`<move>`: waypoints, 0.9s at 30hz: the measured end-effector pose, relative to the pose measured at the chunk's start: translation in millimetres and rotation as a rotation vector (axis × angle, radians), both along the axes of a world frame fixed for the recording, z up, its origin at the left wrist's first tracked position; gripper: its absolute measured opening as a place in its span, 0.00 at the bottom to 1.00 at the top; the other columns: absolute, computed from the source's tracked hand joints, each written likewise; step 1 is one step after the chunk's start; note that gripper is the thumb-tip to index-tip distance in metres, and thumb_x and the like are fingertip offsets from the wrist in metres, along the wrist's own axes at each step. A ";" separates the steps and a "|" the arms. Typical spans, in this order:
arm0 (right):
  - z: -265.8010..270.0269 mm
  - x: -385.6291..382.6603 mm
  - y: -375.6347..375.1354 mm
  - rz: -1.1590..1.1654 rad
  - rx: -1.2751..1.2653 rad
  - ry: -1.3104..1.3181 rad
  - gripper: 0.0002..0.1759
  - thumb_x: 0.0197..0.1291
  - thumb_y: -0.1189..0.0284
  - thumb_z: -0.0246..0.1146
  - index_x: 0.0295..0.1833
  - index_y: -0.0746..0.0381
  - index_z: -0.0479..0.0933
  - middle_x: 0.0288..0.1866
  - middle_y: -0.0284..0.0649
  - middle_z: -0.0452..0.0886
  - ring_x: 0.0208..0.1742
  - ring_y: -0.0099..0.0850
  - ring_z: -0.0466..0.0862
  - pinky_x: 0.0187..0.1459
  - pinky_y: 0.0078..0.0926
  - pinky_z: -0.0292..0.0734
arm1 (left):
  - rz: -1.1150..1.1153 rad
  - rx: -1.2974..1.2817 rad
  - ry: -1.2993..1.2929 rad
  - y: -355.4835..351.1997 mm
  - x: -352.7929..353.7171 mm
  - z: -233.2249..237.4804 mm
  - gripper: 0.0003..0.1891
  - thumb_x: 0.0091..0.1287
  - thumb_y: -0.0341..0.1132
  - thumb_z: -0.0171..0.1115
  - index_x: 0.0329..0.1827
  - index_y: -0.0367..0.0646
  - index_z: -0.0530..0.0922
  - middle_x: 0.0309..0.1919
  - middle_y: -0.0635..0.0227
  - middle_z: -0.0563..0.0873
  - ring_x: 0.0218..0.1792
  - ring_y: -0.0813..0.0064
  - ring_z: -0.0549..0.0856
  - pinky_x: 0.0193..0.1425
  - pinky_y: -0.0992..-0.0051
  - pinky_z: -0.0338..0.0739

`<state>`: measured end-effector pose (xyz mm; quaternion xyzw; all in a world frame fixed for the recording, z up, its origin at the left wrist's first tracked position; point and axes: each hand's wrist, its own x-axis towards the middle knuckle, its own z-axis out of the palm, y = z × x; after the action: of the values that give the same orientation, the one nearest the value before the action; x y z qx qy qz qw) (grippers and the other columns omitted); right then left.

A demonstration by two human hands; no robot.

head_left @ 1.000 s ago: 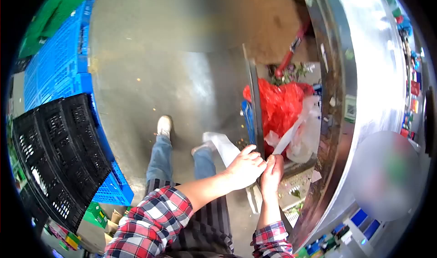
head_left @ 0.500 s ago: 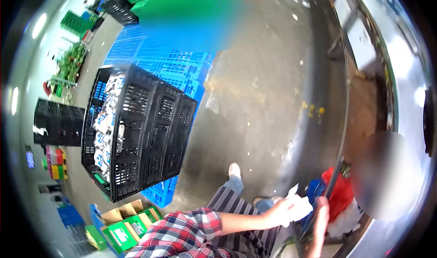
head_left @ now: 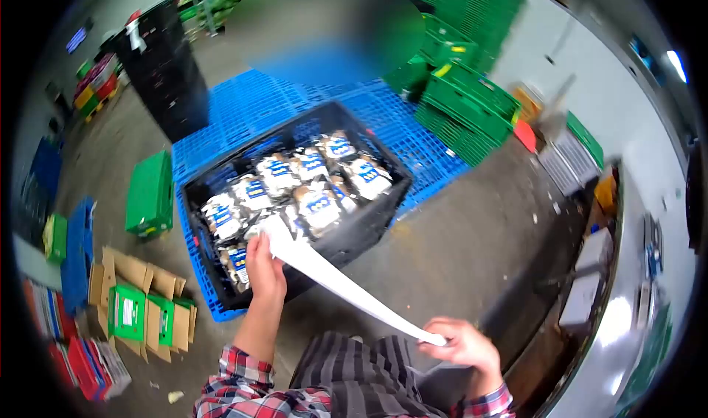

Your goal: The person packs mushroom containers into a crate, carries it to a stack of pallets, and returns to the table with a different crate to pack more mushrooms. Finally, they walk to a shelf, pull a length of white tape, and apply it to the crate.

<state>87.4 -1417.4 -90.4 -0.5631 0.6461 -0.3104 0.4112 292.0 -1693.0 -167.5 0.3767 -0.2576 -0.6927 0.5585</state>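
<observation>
A long white strip (head_left: 339, 284) stretches between my two hands. My left hand (head_left: 266, 267) grips its upper end, over the near side of a black crate (head_left: 369, 223). At the lower right, my right hand (head_left: 464, 348) is closed on the strip's other end. Inside the crate lie several clear packs (head_left: 317, 206) with white and blue labels. The crate stands on blue pallets (head_left: 258, 93). What the packs contain is too small to tell.
Green crates (head_left: 468, 101) are stacked behind on the right, a tall black crate stack (head_left: 162, 71) at the back left. Left stand a green box (head_left: 150, 194) and an open cardboard box (head_left: 147, 278). A metal worktop (head_left: 612, 329) runs along the right.
The view has swung left toward the crate. The white material, bunched at my left hand before, is now stretched out, and my right hand has taken hold of its other end.
</observation>
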 end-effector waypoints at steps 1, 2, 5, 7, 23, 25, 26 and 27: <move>16.2 -11.0 -24.7 0.081 -0.089 -0.188 0.09 0.44 0.74 0.68 0.33 0.66 0.78 0.38 0.41 0.78 0.36 0.32 0.78 0.38 0.24 0.73 | 0.027 0.008 -0.021 -3.0 18.3 -7.3 0.04 0.66 0.32 0.52 0.35 0.43 0.73 0.33 0.69 0.81 0.35 0.78 0.80 0.38 0.77 0.77; 25.1 -22.4 -46.8 0.185 -0.171 -0.293 0.12 0.42 0.74 0.69 0.34 0.65 0.79 0.46 0.45 0.75 0.45 0.36 0.76 0.45 0.29 0.71 | 0.046 0.013 -0.020 -2.5 34.0 -13.8 0.04 0.66 0.32 0.52 0.34 0.44 0.73 0.32 0.70 0.81 0.33 0.79 0.81 0.36 0.78 0.76; 31.9 -2.7 -121.8 0.186 -0.425 -0.898 0.16 0.34 0.72 0.73 0.33 0.64 0.80 0.64 0.54 0.59 0.66 0.49 0.61 0.63 0.44 0.56 | 0.100 0.031 -0.016 -2.0 64.8 -17.8 0.05 0.65 0.33 0.54 0.31 0.45 0.75 0.25 0.73 0.80 0.26 0.82 0.79 0.29 0.81 0.74; 33.8 8.5 -182.4 0.211 -0.557 -0.939 0.19 0.39 0.66 0.72 0.38 0.61 0.78 0.63 0.58 0.58 0.66 0.54 0.59 0.63 0.53 0.53 | 0.062 0.097 -0.009 -0.3 77.1 -20.2 0.05 0.65 0.34 0.55 0.32 0.44 0.76 0.24 0.73 0.79 0.24 0.83 0.77 0.28 0.81 0.73; -168.9 244.8 -487.8 0.909 0.579 -0.159 0.21 0.57 0.67 0.51 0.53 0.68 0.67 0.50 0.49 0.73 0.53 0.38 0.71 0.56 0.32 0.63 | 0.081 0.039 -0.492 -120.9 223.7 -141.8 0.13 0.64 0.31 0.54 0.51 0.40 0.74 0.40 0.71 0.79 0.39 0.82 0.78 0.42 0.82 0.73; -166.4 256.6 -490.6 0.894 0.592 -0.077 0.22 0.57 0.65 0.53 0.56 0.64 0.67 0.52 0.47 0.75 0.55 0.36 0.72 0.56 0.30 0.63 | -0.098 0.004 -0.610 -140.5 231.1 -145.2 0.16 0.62 0.29 0.55 0.53 0.40 0.73 0.40 0.70 0.79 0.39 0.83 0.78 0.42 0.82 0.73; -187.3 260.8 -500.5 0.964 0.533 0.055 0.24 0.56 0.64 0.54 0.58 0.60 0.67 0.53 0.47 0.75 0.55 0.35 0.73 0.55 0.30 0.65 | -0.186 -0.023 -0.668 -152.7 233.4 -143.7 0.17 0.61 0.28 0.55 0.54 0.40 0.72 0.41 0.69 0.79 0.39 0.83 0.78 0.42 0.82 0.73; -196.6 262.5 -504.3 0.918 0.482 0.022 0.23 0.55 0.64 0.56 0.57 0.57 0.69 0.49 0.44 0.77 0.51 0.33 0.75 0.52 0.28 0.67 | -0.231 -0.007 -0.666 -160.4 235.8 -132.5 0.16 0.60 0.27 0.56 0.53 0.39 0.73 0.41 0.68 0.79 0.37 0.83 0.78 0.42 0.82 0.73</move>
<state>350.0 -1921.6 -287.0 -0.6810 0.3900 0.0655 0.6163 527.8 -1853.4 -300.0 0.5483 -0.4692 -0.5895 0.3629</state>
